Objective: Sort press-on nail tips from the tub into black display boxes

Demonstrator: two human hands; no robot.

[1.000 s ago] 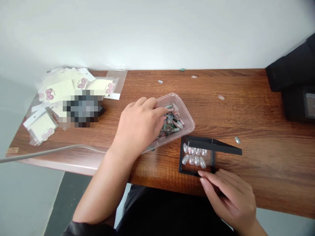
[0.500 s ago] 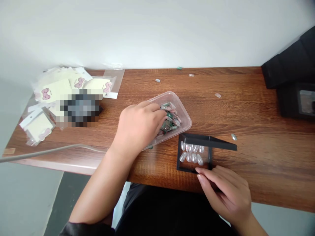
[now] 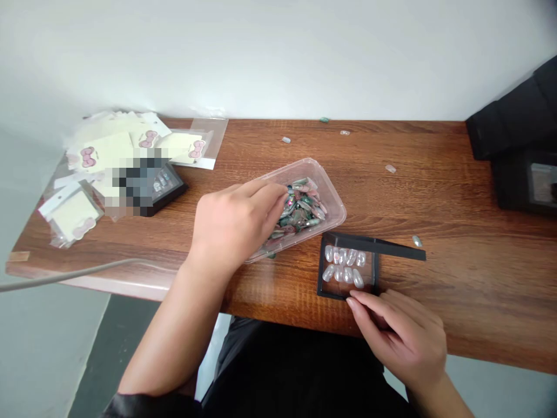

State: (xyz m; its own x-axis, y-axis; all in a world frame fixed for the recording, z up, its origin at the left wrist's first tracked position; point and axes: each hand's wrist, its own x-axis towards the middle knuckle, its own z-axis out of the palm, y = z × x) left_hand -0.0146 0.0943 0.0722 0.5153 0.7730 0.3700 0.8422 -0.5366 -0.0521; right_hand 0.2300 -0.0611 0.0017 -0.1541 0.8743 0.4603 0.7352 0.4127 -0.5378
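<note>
A clear plastic tub [image 3: 331, 204] holds a heap of press-on nails [image 3: 300, 217] in green, pink and silver. Over its left side is my left hand [image 3: 230, 223], thumb and forefinger closed in a pinch at the edge of the heap. What sits between those fingertips is too small to make out. In front of the tub lies a black display case [image 3: 321, 273] with its lid raised. Two rows of shiny silvery press-on nails [image 3: 343, 274] lie inside. My right hand [image 3: 404, 334] pinches the case's front edge between thumb and forefinger.
Cream cards with pink bows [image 3: 108, 151] are heaped at the left, beside another black case [image 3: 167, 194], partly blurred. A grey cable [image 3: 87, 276] crosses the left front edge. Black boxes [image 3: 517, 122] stand at the right. Loose nails [image 3: 390, 168] are scattered on the wooden table [image 3: 456, 278].
My left hand has drawn back slightly to the left, showing more of the heaped nails. My right hand stays at the case's front edge. The whole view has shifted a little.
</note>
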